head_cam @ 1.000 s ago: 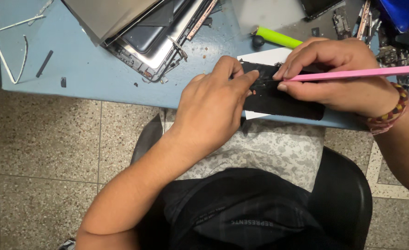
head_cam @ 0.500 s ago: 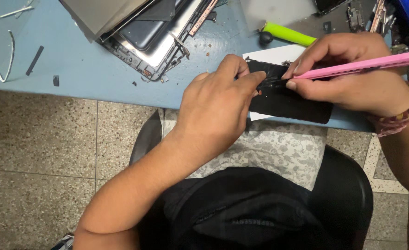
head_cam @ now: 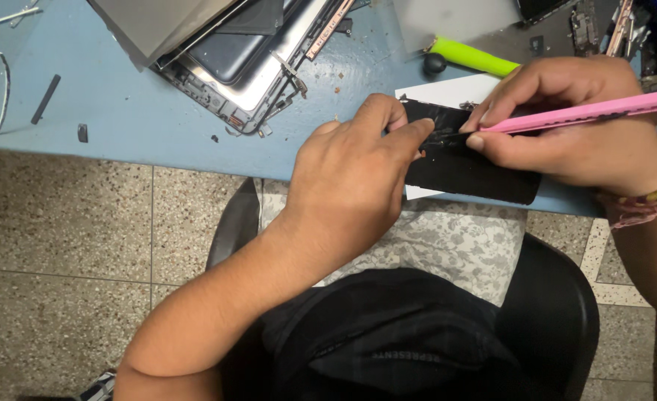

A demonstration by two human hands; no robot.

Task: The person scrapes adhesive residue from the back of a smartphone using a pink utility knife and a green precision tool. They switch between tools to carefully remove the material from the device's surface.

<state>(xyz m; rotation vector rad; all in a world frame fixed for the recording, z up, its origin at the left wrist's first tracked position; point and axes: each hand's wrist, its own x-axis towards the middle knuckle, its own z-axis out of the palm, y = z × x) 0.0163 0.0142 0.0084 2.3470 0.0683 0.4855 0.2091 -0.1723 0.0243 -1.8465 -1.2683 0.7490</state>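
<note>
A flat black slab (head_cam: pixel 471 173) lies at the table edge, a pink tool (head_cam: pixel 588 111) touching it.

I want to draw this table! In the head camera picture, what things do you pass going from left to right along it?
Thin white wire frame → small black strip → opened laptop shell → left hand → flat black part being pressed → right hand, gripping a pink tool.

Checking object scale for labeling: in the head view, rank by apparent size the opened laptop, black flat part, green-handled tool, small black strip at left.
1. opened laptop, cut off by the frame edge
2. black flat part, partly covered by the left hand and right hand
3. green-handled tool
4. small black strip
</note>
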